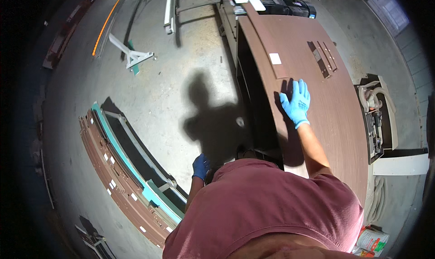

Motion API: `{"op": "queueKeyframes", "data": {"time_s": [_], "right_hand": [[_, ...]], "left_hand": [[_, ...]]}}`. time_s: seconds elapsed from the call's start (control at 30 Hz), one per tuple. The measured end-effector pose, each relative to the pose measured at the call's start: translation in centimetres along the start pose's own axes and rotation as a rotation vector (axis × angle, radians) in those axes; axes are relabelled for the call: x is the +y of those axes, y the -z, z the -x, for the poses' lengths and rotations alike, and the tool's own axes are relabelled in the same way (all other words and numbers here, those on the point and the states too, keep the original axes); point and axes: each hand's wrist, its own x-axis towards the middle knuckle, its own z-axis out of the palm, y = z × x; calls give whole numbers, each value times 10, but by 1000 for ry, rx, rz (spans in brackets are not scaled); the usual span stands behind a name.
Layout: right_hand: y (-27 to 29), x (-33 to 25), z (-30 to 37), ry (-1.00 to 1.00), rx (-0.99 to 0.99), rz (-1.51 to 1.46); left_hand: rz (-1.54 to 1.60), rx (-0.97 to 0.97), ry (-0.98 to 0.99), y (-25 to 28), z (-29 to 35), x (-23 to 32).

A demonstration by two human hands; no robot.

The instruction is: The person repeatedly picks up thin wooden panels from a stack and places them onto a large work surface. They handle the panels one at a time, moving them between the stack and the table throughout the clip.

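My right hand, in a light blue glove, is open with its fingers spread over a wide brown wood-grain panel surface. Whether the palm presses on it I cannot tell. Just beyond the fingertips is the near end of a long brown board with a white label. To the right of that board, a few short brown strips lie on the panel. My left hand, in a dark blue glove, hangs low by my left side above the floor; its shaded fingers are hard to make out.
At left, a rack with a teal edge bears several long brown boards with white labels. A white metal stand is on the concrete floor further off. A dark motor-like machine sits behind the panel, and hoses are at right.
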Motion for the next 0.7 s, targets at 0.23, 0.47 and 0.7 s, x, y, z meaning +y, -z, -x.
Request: {"op": "queueKeyframes", "data": {"time_s": [0.23, 0.47, 0.7], "right_hand": [[-61, 1, -90, -132, -154, -97], [-39, -13, -95, -276, -353, 25], [83, 7, 34, -324, -711, 211]], "left_hand": [[-239, 31, -1, -32, 14, 52], [-370, 52, -49, -36, 0, 101], [-342, -56, -15, -62, -35, 92]]}}
